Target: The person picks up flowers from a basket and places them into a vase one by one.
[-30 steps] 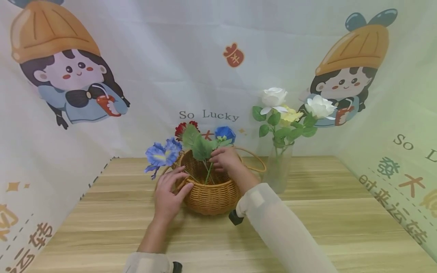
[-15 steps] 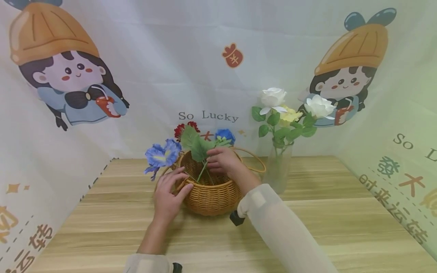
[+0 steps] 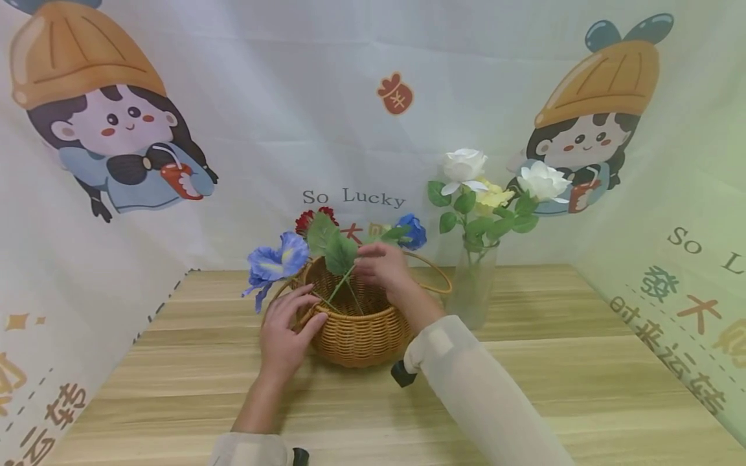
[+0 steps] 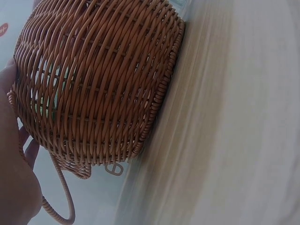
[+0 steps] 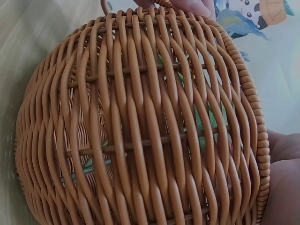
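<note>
A brown wicker basket (image 3: 361, 340) with a thin looped handle (image 3: 437, 268) stands on the table. My left hand (image 3: 285, 336) grips its left rim, thumb toward the front, as the left wrist view also shows. Above the opening, my right hand (image 3: 381, 265) pinches the stem of a blue rose (image 3: 411, 232), whose head leans right. Its green stem (image 3: 340, 288) slants down left into the basket. A purple-blue iris (image 3: 278, 259) leans over the left rim. A red flower (image 3: 326, 215) stands behind broad green leaves (image 3: 335, 246). My right fingertips are partly hidden.
Right of the basket, a clear glass vase (image 3: 474, 298) holds white roses (image 3: 464, 167) and a yellow flower (image 3: 494, 195). A printed white cloth (image 3: 262, 129) hangs behind and along both sides of the wooden table (image 3: 524, 388).
The blue rose's head has swung to the right, and the green stem below now slants further left. My right hand has turned slightly; my left hand stays on the basket rim.
</note>
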`<state>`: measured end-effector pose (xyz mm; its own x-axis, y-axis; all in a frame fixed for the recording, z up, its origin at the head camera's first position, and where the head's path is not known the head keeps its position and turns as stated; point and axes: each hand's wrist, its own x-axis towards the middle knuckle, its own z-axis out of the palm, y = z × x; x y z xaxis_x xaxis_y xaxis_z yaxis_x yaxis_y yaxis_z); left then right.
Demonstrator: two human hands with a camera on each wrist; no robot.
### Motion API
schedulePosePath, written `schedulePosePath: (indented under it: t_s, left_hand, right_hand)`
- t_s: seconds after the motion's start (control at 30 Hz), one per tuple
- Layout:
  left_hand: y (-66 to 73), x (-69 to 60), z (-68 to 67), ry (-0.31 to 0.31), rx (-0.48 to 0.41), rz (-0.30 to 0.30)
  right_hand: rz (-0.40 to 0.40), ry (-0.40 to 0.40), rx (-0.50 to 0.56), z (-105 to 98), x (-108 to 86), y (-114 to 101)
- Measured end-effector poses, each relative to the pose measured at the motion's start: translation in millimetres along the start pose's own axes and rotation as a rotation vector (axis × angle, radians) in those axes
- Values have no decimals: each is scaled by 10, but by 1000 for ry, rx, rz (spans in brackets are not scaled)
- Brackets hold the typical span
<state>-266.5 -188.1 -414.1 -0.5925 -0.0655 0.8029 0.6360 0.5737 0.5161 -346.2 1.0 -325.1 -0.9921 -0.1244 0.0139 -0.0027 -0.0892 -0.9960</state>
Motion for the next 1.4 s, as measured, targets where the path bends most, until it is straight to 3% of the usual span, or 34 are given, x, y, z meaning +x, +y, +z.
schedulePosePath:
  t_s: [0.23,0.4,0.67,1.03,1.4]
  left_hand:
    - [11,6,-7,-11,-7,-33]
    - [2,6,-11,-13,-7,-30]
    - [0,-9,-13,-9,0,-45]
    - [14,-1,-8,-8,4,-32]
    - [19,-1,0,-10,6,-38]
  right_hand:
    - [-132,175,-24,6,18,3]
    - [-196,242,3,9,22,10]
    - [-228,233,103,15,10,23]
    - [-243,168,129,-18,-10,5]
    - [-251,178,159,-23,-20,-5]
